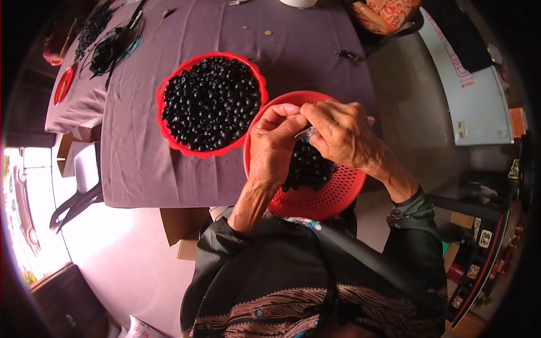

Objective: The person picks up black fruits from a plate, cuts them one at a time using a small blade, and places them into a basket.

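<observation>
My left hand (269, 147) and my right hand (342, 134) meet at the fingertips over a red perforated basket (344, 188). Both are closed in a pinch. A small shiny piece with a bit of blue (307, 134) shows under my right fingers, too small to name surely. Whatever my left fingertips pinch is hidden. Below the hands, small round black beads (307, 166) lie in the basket. To its left, a red scalloped basin (163, 127) is filled with many more black beads (211, 104), some showing holes.
A purple cloth (141, 174) covers the table. Dark cords and a black pouch (106, 56) lie at far left, near a red rim (65, 84). A person's arm (375, 17) rests at the far right edge. A pale flat box (473, 96) stands on the right.
</observation>
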`<state>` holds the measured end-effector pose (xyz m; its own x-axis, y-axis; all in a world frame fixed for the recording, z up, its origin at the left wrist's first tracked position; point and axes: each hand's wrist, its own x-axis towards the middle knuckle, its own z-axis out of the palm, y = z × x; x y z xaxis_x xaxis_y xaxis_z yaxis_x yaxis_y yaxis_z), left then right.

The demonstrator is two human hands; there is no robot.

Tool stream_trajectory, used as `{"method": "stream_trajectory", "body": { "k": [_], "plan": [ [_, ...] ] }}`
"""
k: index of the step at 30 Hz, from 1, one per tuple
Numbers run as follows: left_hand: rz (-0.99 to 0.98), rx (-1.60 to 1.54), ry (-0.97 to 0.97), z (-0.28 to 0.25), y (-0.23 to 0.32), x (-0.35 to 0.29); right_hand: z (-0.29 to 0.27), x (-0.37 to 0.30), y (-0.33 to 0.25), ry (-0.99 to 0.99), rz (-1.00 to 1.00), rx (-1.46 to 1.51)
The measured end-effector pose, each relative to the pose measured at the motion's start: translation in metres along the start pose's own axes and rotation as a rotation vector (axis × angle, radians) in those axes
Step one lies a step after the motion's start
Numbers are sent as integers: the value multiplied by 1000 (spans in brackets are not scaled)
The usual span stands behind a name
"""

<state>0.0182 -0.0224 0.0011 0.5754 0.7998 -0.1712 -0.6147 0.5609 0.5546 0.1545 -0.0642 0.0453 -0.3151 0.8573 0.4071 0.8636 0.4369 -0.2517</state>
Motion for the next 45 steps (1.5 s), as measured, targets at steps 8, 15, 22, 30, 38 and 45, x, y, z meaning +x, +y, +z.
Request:
{"method": "stream_trajectory", "body": {
  "k": [8,15,22,30,38,45],
  "plan": [
    [-87,6,78,-12,-3,-4,16,-6,-2,-31,1,24],
    [-4,505,78,-25,6,-12,18,-10,1,-102,133,163],
    [610,1613,443,-92,62,18,28,-25,0,-362,221,252],
    [619,1986,210,-107,56,45,29,-26,2,-371,227,278],
    [383,1371,343,-92,71,28,20,-16,1,-287,218,452],
    [41,-175,-158,-53,53,8,11,22,3,-136,178,423]
  ]
}}
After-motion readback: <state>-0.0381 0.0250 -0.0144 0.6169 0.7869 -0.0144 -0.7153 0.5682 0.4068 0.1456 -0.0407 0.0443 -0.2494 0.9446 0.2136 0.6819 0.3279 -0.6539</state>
